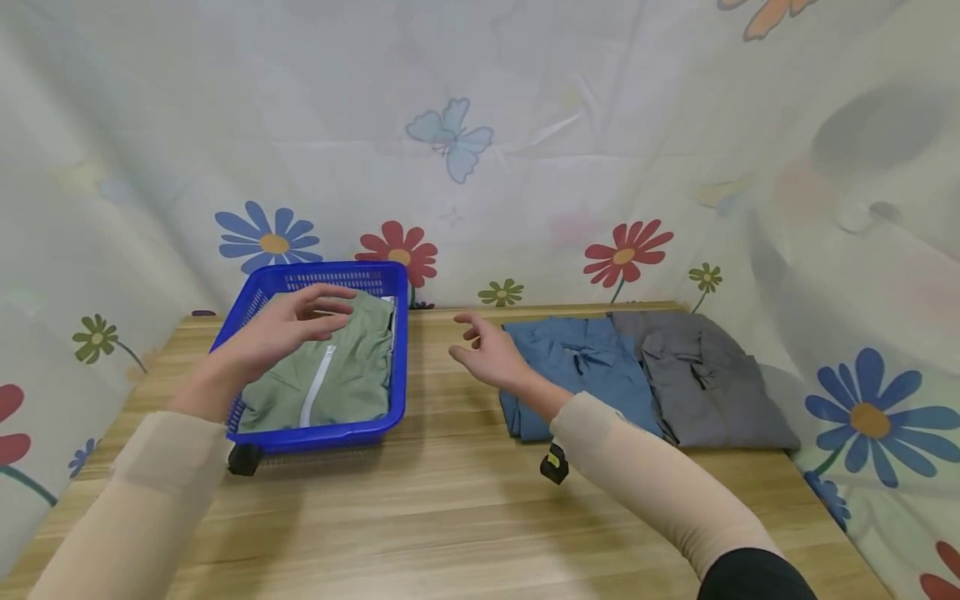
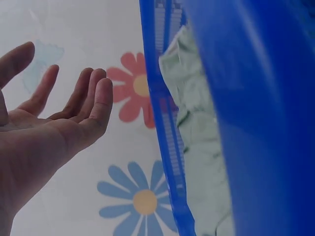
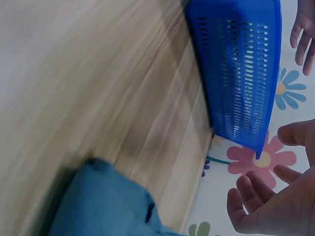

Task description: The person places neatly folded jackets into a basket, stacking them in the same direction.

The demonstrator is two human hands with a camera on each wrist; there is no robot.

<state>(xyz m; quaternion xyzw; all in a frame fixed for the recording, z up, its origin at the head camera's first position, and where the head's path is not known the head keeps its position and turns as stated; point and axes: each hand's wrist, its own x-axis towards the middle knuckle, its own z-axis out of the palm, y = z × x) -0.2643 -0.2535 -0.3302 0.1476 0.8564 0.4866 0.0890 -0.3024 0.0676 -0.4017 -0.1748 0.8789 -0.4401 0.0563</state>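
A blue plastic basket stands on the left of the table with a folded green garment inside; a pale zipper strip runs along the garment. My left hand hovers above the basket, fingers loosely bent, holding nothing; the left wrist view shows it apart from the basket wall. My right hand is in the air between the basket and a folded blue garment, nearest the blue garment, with relaxed fingers and nothing in them. A folded grey garment lies against the blue one on its right.
The wooden table carries the basket and garments. A pale curtain printed with flowers and a butterfly hangs behind and at both sides. Black wrist devices show below each wrist, the right one beside the blue garment's near edge.
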